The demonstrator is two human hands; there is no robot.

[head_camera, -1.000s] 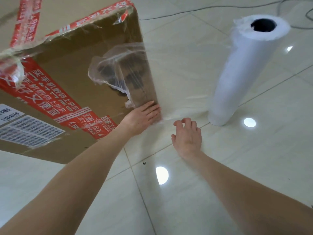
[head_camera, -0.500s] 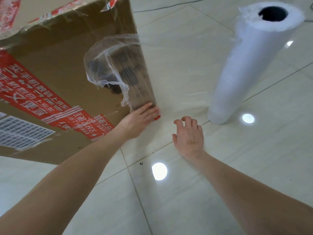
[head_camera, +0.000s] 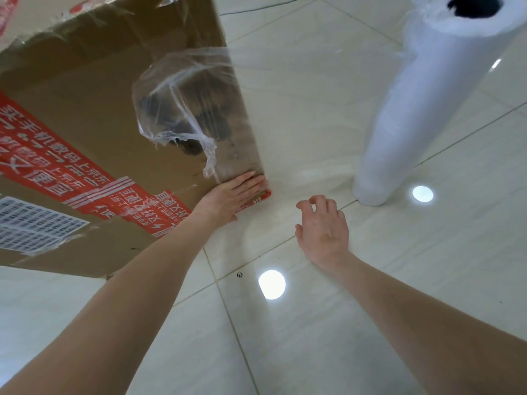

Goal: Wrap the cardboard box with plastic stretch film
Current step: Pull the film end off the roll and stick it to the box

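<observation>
Pin the stretch film (head_camera: pixel 299 124) at the cardboard box (head_camera: pixel 85 89) corner with your flat left hand (head_camera: pixel 231 195); your right hand (head_camera: pixel 323 226), its grip loose and empty, should tension the film roll (head_camera: pixel 422 109).

The glossy tiled floor (head_camera: pixel 313 352) bears a cardboard box (head_camera: pixel 94 89) and, nearby, an upright film roll (head_camera: pixel 422 109).

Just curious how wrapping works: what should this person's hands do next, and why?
Probably the right hand should reach for the upright roll and carry it round the cardboard box. The left hand pins the film flat on the box's lower corner, it spans to the roll, and the right hand holds nothing.
</observation>
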